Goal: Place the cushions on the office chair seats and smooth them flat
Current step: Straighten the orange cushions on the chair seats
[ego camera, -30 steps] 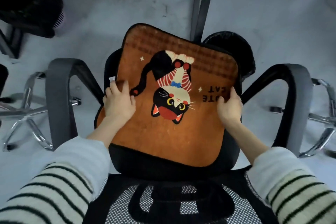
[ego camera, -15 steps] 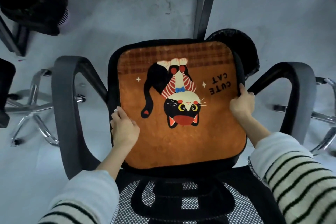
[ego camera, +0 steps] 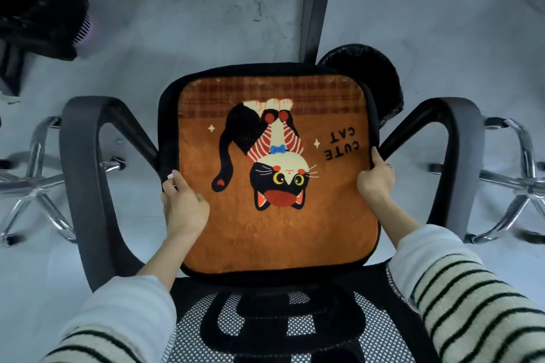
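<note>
Grey floor (ego camera: 206, 38) w/ chrome chair bases either side. Your cushion (ego camera: 277, 233) sits flat on the seat (ego camera: 265, 69), btwn armrests. Left hand (ego camera: 184, 205) and right hand (ego camera: 376, 183) pinch opposite edges, prob. to square it up.

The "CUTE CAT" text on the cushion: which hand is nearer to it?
Right. The right hand grips the cushion edge just beside the text; the left hand is across at the opposite edge.

An office is suggested. A mesh-backed office chair (ego camera: 265, 318) is flanked by chrome chair bases (ego camera: 32, 183), a desk leg (ego camera: 314, 3) beyond.
</note>
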A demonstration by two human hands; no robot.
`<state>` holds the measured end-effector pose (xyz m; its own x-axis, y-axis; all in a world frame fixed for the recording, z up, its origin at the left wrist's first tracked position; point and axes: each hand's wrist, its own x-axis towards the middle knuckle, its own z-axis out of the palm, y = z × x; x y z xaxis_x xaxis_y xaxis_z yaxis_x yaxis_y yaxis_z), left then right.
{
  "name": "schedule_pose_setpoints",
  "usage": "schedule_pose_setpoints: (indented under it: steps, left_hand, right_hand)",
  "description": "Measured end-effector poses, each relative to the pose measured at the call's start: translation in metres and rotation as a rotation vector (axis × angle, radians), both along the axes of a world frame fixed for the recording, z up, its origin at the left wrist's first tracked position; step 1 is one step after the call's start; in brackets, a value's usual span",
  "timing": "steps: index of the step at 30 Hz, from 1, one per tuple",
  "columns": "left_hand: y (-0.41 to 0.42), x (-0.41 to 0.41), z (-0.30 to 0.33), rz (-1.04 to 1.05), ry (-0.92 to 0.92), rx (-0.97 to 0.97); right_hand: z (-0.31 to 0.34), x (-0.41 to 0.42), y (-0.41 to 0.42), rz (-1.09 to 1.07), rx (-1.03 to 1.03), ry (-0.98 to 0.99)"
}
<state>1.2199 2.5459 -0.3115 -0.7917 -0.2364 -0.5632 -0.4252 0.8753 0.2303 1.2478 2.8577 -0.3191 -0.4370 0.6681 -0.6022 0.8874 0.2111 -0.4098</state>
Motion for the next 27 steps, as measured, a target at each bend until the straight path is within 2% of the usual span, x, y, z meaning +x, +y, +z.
schedule_pose_setpoints:
  steps: [10, 14, 17, 27]
  left_hand:
    - [-0.006, 0.008, 0.0, 0.014, -0.063, 0.016]
    - [-0.002, 0.018, -0.002, 0.045, -0.095, 0.033]
    - [-0.002, 0.02, -0.006, 0.043, -0.131, 0.05]
    - [-0.012, 0.006, -0.001, -0.015, -0.108, 0.038]
  right_hand:
    - [0.002, 0.011, -0.003, 0.014, -0.031, 0.046]
    - [0.005, 0.036, -0.019, 0.378, 0.115, -0.039]
    - [-0.002, 0.052, -0.029, 0.56, 0.077, -0.195]
    - [-0.003, 0.057, -0.04, 0.539, 0.107, -0.24]
